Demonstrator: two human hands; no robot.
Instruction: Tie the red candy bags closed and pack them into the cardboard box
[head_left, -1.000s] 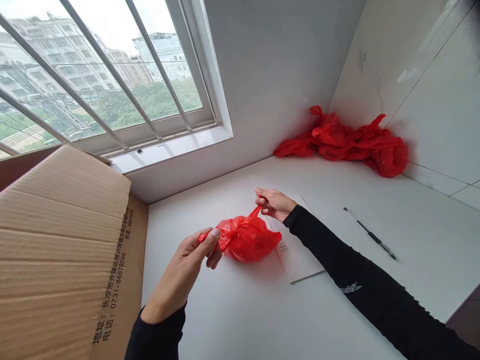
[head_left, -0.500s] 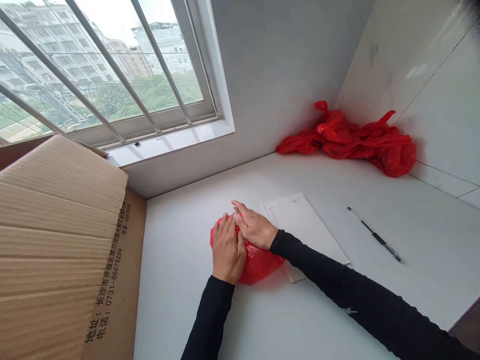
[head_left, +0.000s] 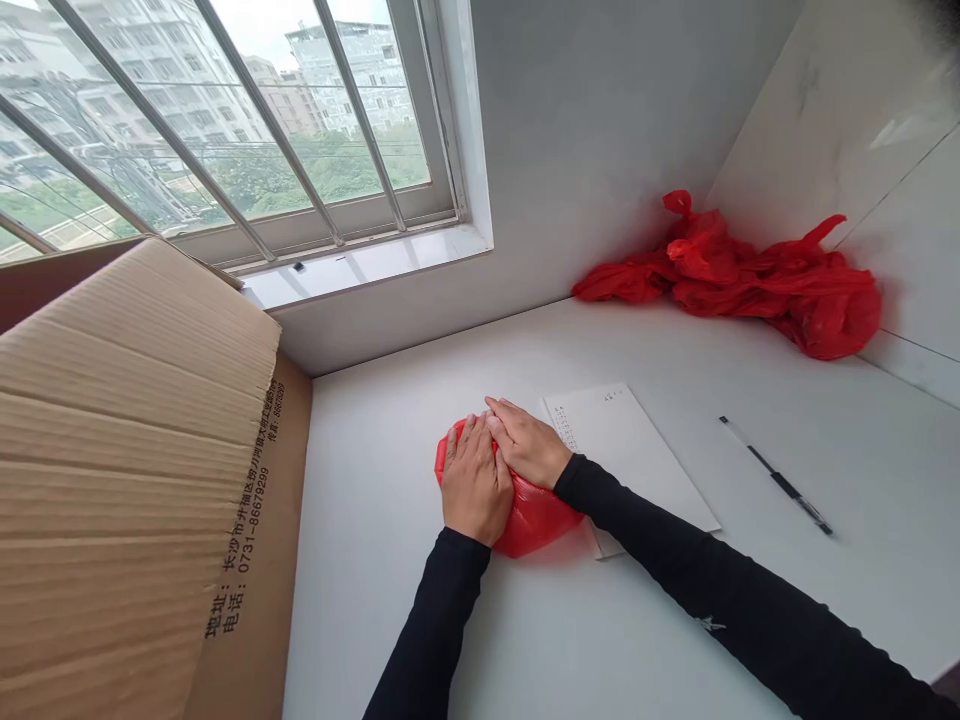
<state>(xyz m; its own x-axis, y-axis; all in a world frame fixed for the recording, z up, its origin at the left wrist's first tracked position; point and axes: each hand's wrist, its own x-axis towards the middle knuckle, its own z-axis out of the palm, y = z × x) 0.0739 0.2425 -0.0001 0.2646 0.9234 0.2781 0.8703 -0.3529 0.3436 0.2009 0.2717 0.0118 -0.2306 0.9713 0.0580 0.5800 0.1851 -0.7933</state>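
Leftmost, one cardboard box (head_left: 135,480), cut off at the left and bottom edges, inside hidden. Next, one small red bag (head_left: 541,517) on the white counter (head_left: 375,480), mostly covered by two hands: left hand (head_left: 474,485) flat on top, fingers straight, gripping nothing; right hand (head_left: 529,445) likewise, just beside it. Then one sheet of paper (head_left: 637,450), near corner hidden, writing unreadable. One pen (head_left: 776,487). Far right, heaped red bags (head_left: 750,280), count unclear.
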